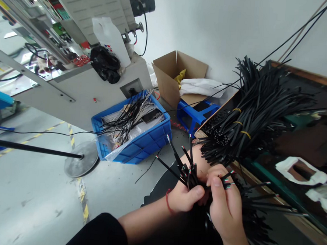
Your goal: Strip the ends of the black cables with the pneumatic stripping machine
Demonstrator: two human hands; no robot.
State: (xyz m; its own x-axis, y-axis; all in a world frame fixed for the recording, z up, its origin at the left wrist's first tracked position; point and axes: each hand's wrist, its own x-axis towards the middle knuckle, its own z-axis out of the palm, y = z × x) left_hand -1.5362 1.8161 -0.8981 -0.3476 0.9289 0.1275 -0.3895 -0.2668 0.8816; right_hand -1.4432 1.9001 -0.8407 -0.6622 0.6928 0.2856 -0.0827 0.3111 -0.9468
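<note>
My left hand [188, 192] is closed around a bunch of short black cables [181, 168] whose stripped ends show red, green and white wires. A red string circles that wrist. My right hand [225, 205] pinches a few of the same cables beside it, fingers closed on them. More loose black cables [260, 208] fan out to the right under my hands. Just above, a big heap of black cable bundles [253, 109] tied with yellow bands lies on the dark table [307, 223].
A blue crate [140, 143] with cables and papers stands on the floor left. Behind it are a grey machine [85, 84], an open cardboard box [174, 75] and a blue stool [197, 113]. A round stand base [80, 158] sits on the floor. White plastic [301, 171] lies on the table.
</note>
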